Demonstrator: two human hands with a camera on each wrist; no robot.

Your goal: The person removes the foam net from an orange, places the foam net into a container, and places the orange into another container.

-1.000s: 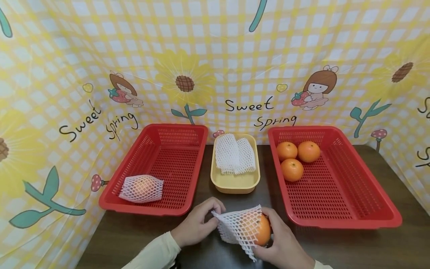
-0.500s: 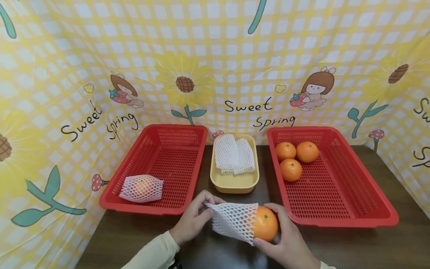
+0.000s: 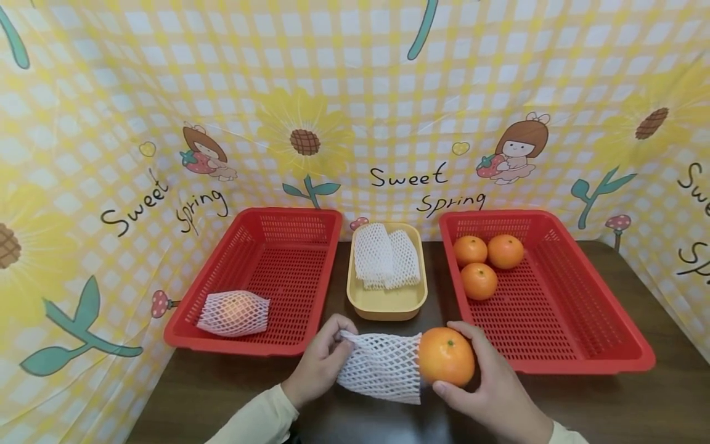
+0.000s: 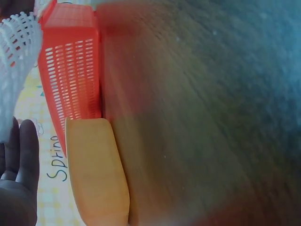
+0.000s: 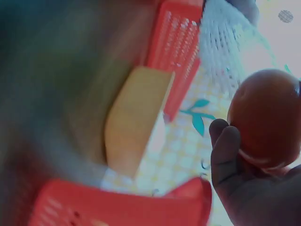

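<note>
My left hand (image 3: 320,361) pinches the closed end of a white foam net sleeve (image 3: 383,368), which stretches out to the right above the table. In my right hand (image 3: 493,382) is an orange (image 3: 446,356), gripped between thumb and fingers at the sleeve's open end. The fruit is almost wholly outside the net; whether the two touch is hard to tell. The right wrist view shows the orange (image 5: 265,117) in the fingers, with the net (image 5: 230,47) beyond it. Only part of the net (image 4: 16,61) and of the left hand (image 4: 21,174) appears in the left wrist view.
A red basket (image 3: 322,296) on the left holds one netted orange (image 3: 234,312). Several foam nets (image 3: 383,256) lie in a yellow tray (image 3: 388,313) at the middle. Another red basket (image 3: 566,364) on the right holds three oranges (image 3: 479,281). A patterned cloth (image 3: 355,92) hangs behind.
The orange, partly inside the net a second ago, has come out of it to the right with my right hand. My left hand keeps its pinch on the net, which now lies straighter.
</note>
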